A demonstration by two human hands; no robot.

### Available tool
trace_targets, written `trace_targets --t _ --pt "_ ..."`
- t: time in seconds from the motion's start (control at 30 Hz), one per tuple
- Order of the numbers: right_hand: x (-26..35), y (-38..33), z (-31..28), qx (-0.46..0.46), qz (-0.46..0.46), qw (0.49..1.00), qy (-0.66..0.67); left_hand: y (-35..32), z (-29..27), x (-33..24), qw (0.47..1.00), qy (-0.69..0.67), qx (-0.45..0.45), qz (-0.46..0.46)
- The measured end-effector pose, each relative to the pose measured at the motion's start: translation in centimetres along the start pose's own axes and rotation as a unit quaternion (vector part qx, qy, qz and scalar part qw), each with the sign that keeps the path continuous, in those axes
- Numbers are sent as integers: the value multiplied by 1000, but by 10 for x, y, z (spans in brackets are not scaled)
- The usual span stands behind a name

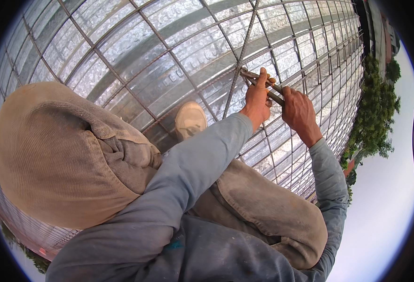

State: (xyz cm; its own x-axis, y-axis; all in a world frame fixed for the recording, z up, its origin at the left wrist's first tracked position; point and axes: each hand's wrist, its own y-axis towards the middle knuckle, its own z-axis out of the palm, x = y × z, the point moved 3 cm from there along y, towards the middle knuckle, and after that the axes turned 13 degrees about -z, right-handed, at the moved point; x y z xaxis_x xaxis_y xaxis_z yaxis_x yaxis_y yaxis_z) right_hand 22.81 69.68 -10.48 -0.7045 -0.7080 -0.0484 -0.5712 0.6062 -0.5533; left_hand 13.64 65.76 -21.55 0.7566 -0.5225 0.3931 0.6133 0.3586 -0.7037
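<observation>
Grey sleeves, steel pliers, both hands at one bar crossing

Dark fabric covers the person's torso nearest the camera, and a bent left knee in brown trousers bulks large at the left. The right leg folds under the reaching arms. The left sleeve slants across the middle; the right sleeve comes up round the outside. One tan shoe shows below and left of the hands.

Ahead, the pliers lie right of centre, both hands on them. Their long axis runs from the head, forward and left, back to the handle ends at the right. The left hand is nearer the head, fingers curled round the tool and thumb laid along it; the right hand is clenched about the handle ends. Whether the tool's jaws bite on anything is too small to tell.

Just at that head stands the main obstacle: a ribbed diagonal rod, crossing the tool's axis steeply where it meets the bars of the steel mesh. Mesh bars also pass beneath both hands, over shiny metal sheeting. The grid runs on to the right, and beyond it are green trees and pale sky.
</observation>
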Motion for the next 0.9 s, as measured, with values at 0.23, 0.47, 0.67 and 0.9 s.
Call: trace_targets --t 0.23,0.47,0.67,0.9 --pt "-36 11 11 292 139 565 759 3 -28 10 988 -71 136 5" --pt "32 -2 -19 6 27 999 -39 -11 -13 7 998 -61 3 8" --pt "-10 22 -2 177 -23 965 194 -21 -23 2 996 -7 -62 56" --pt "-40 5 45 250 117 546 791 -18 -34 -12 946 188 -179 195"
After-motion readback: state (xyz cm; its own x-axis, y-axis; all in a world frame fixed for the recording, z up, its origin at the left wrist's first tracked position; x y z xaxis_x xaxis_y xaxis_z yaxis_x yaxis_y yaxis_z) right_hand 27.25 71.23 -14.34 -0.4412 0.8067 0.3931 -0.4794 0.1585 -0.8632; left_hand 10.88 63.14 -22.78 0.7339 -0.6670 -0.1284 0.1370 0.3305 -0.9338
